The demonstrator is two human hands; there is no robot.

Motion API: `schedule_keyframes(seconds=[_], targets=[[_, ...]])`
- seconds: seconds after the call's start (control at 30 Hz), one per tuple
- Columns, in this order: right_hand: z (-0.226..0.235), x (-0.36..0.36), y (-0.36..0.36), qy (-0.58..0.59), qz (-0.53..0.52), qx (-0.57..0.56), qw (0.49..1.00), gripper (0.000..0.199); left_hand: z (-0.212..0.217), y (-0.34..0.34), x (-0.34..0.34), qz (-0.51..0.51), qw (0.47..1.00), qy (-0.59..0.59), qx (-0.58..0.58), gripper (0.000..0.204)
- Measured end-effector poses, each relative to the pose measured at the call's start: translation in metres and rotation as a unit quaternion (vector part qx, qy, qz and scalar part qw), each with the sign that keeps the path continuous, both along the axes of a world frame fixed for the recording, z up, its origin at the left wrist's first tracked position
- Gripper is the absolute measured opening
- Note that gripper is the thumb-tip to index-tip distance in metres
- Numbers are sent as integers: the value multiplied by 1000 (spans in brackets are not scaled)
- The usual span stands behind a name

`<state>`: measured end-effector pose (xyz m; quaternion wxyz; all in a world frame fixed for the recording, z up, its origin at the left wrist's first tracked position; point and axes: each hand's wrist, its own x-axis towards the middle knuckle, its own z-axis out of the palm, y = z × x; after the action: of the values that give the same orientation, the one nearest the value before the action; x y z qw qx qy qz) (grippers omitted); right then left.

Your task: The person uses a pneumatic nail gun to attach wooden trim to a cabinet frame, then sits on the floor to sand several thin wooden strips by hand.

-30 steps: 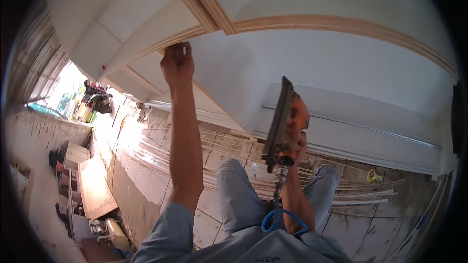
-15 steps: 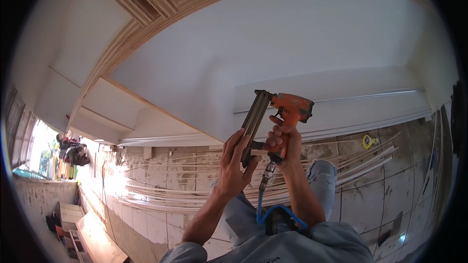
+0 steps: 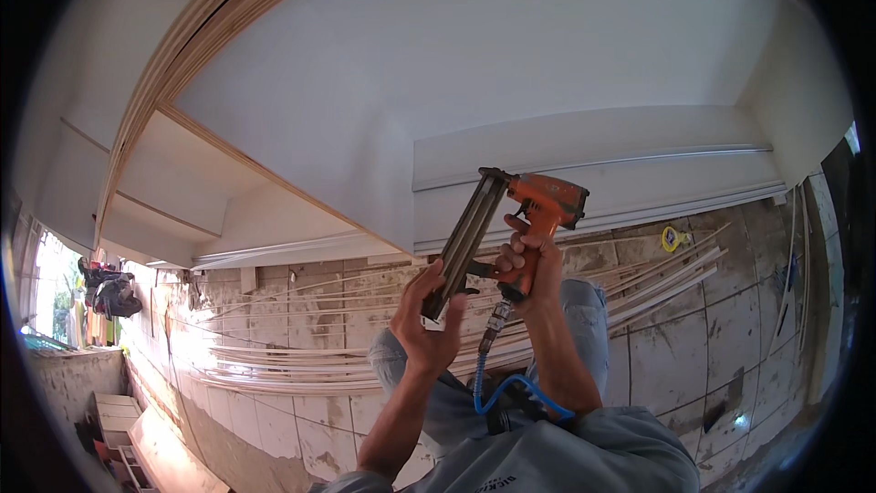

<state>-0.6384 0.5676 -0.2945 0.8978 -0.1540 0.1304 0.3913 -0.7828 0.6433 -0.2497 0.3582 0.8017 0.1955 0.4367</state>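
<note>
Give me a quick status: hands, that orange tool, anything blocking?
Right hand grips the nail gun handle. Left hand holds its magazine end. Blue hose hangs below. Nothing between gun and white panel.

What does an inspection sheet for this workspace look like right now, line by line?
Surface: white panel with plywood edging overhead; tiled floor below.
Job's things: orange nail gun with long dark magazine.
Clutter: long white trim strips lying on the floor; small yellow item beside them.
Grips: right hand shut on the handle; left hand shut on the magazine's lower end.
Cables: blue coiled air hose from the handle's base.
Surroundings: white stepped moulding; bright opening at far left.
</note>
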Motion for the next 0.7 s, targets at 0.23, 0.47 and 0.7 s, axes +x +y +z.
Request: schedule_keyframes(seconds=[0.23,0.47,0.7], targets=[[-8,-6,-2,-14,8,-13,1000,46,-11,17,0,13,877,-191,-442,50],[-9,-10,-8,-44,23,-25,998,45,-20,20,-19,19,833,-85,-546,30],[-26,-7,-24,-96,48,-72,992,38,-28,-7,-51,-51,828,73,-554,25]])
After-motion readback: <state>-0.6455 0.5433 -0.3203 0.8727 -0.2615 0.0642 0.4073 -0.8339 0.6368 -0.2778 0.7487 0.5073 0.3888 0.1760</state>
